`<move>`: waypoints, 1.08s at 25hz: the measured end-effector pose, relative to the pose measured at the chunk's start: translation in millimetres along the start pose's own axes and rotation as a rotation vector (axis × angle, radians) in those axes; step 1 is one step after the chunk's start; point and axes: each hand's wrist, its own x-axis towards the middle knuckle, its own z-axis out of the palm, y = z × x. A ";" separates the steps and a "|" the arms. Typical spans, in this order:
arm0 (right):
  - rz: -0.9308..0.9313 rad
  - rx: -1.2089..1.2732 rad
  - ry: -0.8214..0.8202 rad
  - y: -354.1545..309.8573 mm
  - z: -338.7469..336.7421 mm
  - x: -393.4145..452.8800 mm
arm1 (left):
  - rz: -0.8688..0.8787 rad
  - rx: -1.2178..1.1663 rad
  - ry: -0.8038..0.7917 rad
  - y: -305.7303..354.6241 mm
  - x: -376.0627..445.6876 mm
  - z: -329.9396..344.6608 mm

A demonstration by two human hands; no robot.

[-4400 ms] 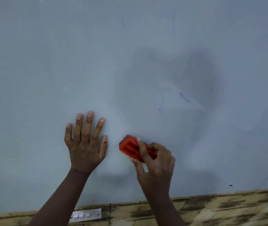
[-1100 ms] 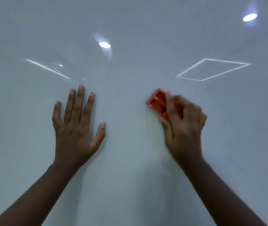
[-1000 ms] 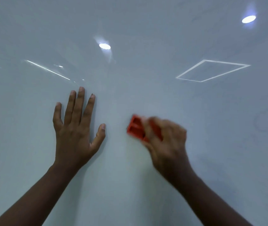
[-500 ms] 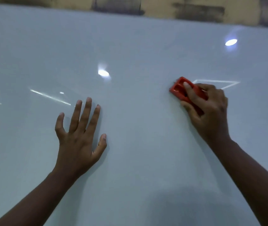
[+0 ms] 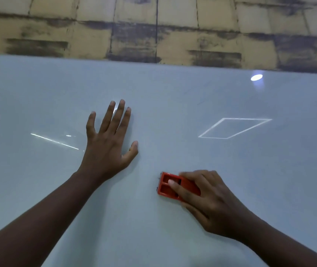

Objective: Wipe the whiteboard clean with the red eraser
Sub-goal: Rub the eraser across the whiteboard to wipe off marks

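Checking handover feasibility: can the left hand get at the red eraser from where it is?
Probably yes. The left hand lies flat and open on the whiteboard, bare board between it and the red eraser. The right hand covers the eraser's right part; only its left end is exposed.

red eraser (image 5: 170, 186), pale grey-blue whiteboard (image 5: 173, 116), tan wall (image 5: 134, 26) with dark smudged blocks.

No readable text anywhere.
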 end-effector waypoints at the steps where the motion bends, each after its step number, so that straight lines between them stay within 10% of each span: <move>1: -0.051 -0.026 -0.022 11.7 -3.5 0.5 | -0.001 -0.014 0.004 -1.6 5.2 1.2; 6: 0.099 -0.079 0.152 91.2 -18.3 14.9 | -0.004 -0.043 0.016 -0.1 7.8 10.4; 13: 0.912 -0.144 0.582 144.7 -18.4 47.1 | -0.015 -0.059 0.034 0.9 7.3 12.9; 22: 0.299 -0.163 0.316 50.6 30.6 153.6 | -0.015 -0.073 0.058 -2.9 9.1 15.9; 27: 0.544 -0.325 0.414 133.9 -3.5 141.6 | 0.018 -0.051 0.093 -7.6 26.2 15.8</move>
